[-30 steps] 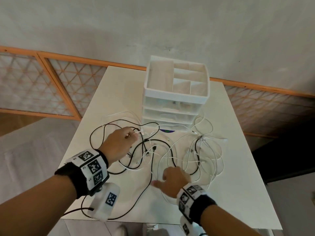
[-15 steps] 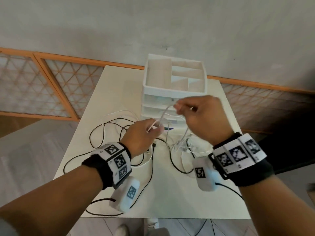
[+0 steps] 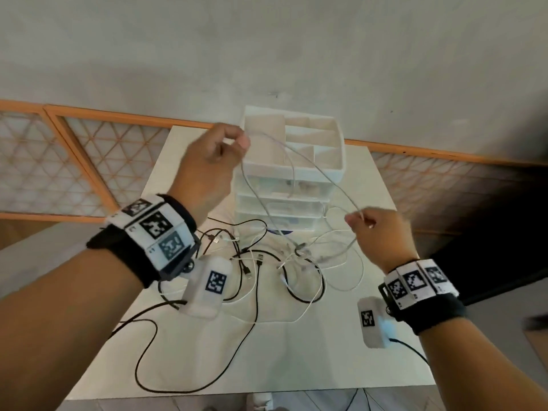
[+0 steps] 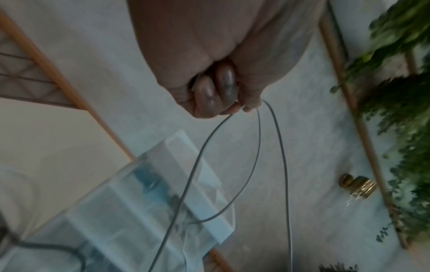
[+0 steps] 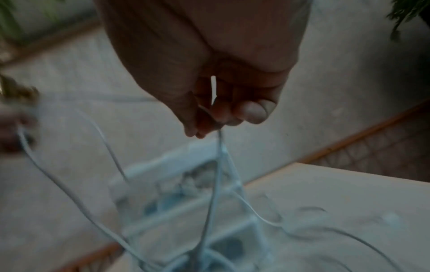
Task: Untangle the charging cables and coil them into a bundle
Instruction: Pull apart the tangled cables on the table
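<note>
Thin white charging cable [image 3: 268, 185] lifted above the white desk [image 3: 341, 360], strung between both hands. Left hand [image 3: 207, 161] fingers [image 4: 217, 92] pinch it high; right hand [image 3: 378, 232] fingers [image 5: 251, 110] pinch it lower. Tail trails into the tangle of black and white cables [image 3: 267, 262]. Suggest drawing slack slowly, watching for snags.

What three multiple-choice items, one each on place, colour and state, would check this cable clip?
1. Where does the drawer organizer stand?
A. at the table's far edge, behind the cable tangle
B. on the floor
C. at the table's near edge

2. What colour is the cable strung between both hands?
A. red
B. black
C. white

3. How does the left hand meet that cable?
A. lies flat on it
B. pinches it, raised
C. hangs clear of it

1 A: it stands beyond the tangle.
2 C: the pale strand runs to the right hand.
3 B: its fingertips close on it.
</note>
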A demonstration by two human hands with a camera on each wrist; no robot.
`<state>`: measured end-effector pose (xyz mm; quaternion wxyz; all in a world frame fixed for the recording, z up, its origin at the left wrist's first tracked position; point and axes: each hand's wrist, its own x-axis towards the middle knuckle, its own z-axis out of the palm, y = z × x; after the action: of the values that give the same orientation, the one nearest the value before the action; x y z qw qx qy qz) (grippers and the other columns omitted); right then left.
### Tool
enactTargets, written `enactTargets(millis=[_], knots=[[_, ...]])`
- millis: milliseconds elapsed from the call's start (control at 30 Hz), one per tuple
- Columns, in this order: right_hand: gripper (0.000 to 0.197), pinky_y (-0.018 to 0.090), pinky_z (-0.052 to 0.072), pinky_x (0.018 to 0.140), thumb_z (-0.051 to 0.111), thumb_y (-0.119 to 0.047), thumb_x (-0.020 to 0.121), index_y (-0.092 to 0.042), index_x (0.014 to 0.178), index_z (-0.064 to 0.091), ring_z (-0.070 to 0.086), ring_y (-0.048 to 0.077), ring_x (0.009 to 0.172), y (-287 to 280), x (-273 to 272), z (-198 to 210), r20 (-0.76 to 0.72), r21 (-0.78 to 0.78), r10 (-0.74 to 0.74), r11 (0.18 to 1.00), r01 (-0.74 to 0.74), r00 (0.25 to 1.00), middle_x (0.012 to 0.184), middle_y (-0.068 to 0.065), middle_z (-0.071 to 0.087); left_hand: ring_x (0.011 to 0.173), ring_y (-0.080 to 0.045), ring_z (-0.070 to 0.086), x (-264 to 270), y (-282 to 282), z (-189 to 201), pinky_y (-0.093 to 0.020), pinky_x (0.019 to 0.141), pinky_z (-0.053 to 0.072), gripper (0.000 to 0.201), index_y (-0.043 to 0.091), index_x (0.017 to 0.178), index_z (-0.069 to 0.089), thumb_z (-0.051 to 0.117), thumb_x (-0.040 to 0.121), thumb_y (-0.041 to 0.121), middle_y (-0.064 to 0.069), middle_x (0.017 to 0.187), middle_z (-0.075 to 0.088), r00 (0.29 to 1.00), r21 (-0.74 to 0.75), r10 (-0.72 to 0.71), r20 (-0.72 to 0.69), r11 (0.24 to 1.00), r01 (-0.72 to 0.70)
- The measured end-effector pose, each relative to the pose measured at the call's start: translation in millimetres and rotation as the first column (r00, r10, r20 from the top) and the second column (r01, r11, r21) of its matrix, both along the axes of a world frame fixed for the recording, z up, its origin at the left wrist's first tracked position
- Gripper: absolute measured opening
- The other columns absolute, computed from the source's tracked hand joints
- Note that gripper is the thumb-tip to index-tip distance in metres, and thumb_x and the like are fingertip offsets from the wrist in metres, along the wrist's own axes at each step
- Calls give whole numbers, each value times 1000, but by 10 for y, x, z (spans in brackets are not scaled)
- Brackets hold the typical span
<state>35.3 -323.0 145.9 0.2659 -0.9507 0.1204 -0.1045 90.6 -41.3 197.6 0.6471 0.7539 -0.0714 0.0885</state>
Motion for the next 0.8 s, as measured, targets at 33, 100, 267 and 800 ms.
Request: enactTargets(millis=[33,100,267,800], knots=[[33,32,43,68,61,-36,96,-8,82,74,65,28,77,-48,-9,-89,-50,16,-39,999,40,998,74,7,70,49,-4,40,7,31,27,-26,50,34,11,32,89,62,56,98,30,14,64,49,999,15,13,40,1000,-13],[36,33,46,70,56,-42,98,-17,81,75,65,27,76,-87,5,-41,-37,135,-142,980,146,989,74,4,69,63,2,50,-19,97,-31,-25,60,38,9,28,96,62,54,99,31,18,75,54,998,275,-28,51,961,13],[37,42,58,65,56,-43,96,-18,76,74,56,18,46,-204,197,449,168,558,-346,806,200,923,48,1,60,83,-16,59,-151,382,-645,-28,69,43,21,20,92,65,57,93,39,7,82,56,974,820,-79,-213,527,222],[24,24,42,40,76,-21,87,-7,71,64,54,22,41,425,95,265,2,764,260,622,-169,966,52,7,56,56,-13,41,-145,-97,11,-24,50,38,22,4,99,65,58,98,25,-2,74,54,871,84,-17,-490,994,67]])
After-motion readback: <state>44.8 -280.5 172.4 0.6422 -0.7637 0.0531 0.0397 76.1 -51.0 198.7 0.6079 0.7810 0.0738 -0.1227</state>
